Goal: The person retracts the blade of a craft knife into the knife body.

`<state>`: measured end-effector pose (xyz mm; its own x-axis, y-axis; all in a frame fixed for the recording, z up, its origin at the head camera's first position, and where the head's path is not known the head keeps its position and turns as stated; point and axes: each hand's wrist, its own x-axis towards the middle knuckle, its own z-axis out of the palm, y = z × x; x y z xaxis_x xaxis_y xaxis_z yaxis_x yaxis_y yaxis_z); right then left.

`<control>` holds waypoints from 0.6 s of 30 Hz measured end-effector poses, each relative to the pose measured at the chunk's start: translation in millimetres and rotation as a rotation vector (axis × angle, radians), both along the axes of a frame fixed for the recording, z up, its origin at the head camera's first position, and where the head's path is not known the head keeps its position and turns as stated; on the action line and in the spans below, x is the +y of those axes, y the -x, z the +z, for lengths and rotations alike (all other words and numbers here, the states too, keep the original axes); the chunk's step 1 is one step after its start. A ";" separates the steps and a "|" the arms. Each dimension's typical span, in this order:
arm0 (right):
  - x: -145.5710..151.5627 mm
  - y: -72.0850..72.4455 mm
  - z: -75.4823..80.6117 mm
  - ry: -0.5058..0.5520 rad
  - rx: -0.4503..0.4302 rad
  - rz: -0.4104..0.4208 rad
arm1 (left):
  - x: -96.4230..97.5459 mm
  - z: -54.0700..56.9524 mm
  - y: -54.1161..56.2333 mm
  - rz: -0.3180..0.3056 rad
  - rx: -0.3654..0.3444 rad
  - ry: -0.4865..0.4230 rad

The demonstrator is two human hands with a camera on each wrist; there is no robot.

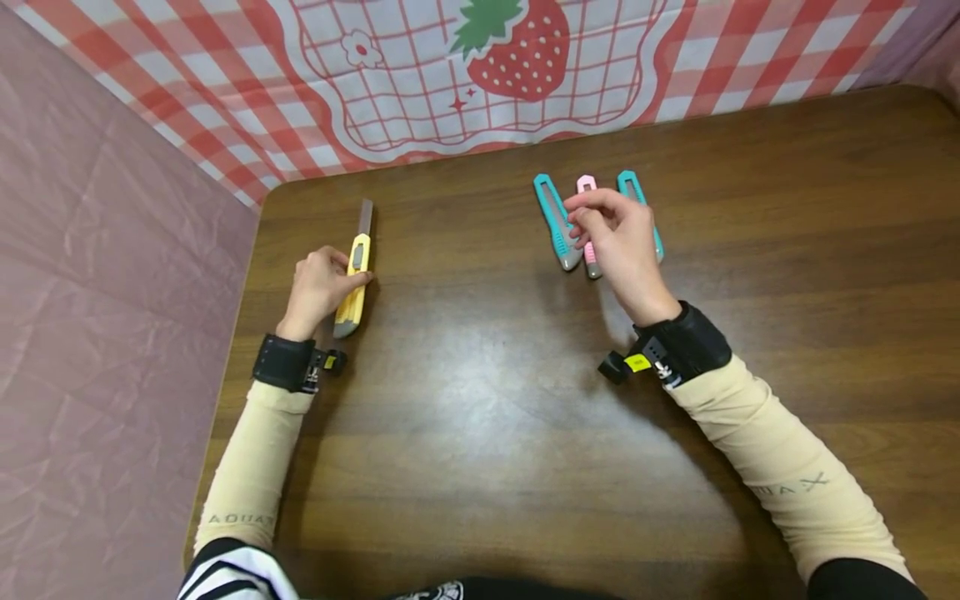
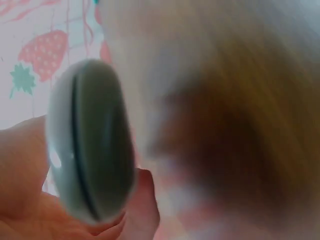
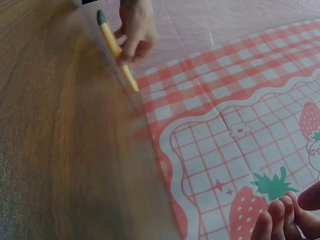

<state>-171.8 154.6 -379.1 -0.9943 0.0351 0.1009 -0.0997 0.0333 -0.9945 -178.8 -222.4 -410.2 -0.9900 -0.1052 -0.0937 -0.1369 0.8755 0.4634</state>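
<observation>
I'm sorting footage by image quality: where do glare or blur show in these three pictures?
Head: mostly sharp, with a broad pale glare on the middle of the table; left wrist: the right side heavily blurred, the grey end of the knife clearer; right wrist: streaky blur over part of the table, the cloth crisper.

I count 1 yellow cutter (image 1: 361, 248), 1 pink cutter (image 1: 592, 265), 2 teal cutters (image 1: 557, 223) (image 1: 632, 187); my 2 hands (image 1: 317, 290) (image 1: 622, 246), 2 wrist straps (image 1: 281, 363) (image 1: 696, 343), 1 table (image 1: 480, 467).
</observation>
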 end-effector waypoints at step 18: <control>-11.0 -6.4 -11.6 -0.079 -0.154 0.291 | 165.7 41.6 -9.1 -0.446 0.157 -0.212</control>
